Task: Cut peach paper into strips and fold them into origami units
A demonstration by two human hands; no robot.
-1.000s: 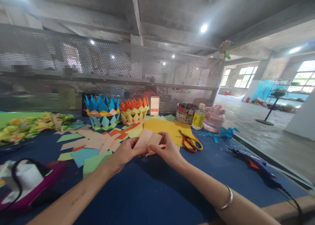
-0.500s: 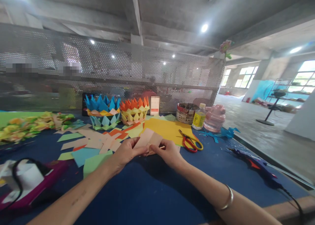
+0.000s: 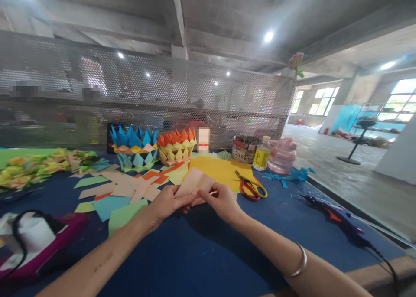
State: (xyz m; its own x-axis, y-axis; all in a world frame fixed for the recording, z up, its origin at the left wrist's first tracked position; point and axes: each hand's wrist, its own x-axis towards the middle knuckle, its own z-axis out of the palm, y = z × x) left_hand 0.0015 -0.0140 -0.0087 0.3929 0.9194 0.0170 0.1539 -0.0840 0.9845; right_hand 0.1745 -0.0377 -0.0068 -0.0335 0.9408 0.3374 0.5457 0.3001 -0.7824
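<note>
A folded peach paper piece [image 3: 196,181] stands between my two hands above the blue table [image 3: 201,253]. My left hand [image 3: 167,203] pinches its lower left edge, fingers closed on it. My right hand [image 3: 222,200] grips its lower right part, thumb pressed on the fold. Behind them lies a yellow sheet [image 3: 221,169] with red-and-yellow scissors [image 3: 251,187] on its right edge. Loose peach, orange, green and blue paper pieces [image 3: 120,192] are scattered to the left of my hands.
Two paper baskets, blue [image 3: 134,149] and orange-yellow [image 3: 177,146], stand at the back before a perforated metal screen [image 3: 146,97]. A woven pot [image 3: 243,148], yellow bottle [image 3: 261,153], pink jar [image 3: 282,155], glue gun [image 3: 334,219] on the right, and a purple device [image 3: 35,240] on the left.
Both hands stay on the peach paper, shifting only slightly as the fingers work its lower fold. Everything else on the table is unmoved.
</note>
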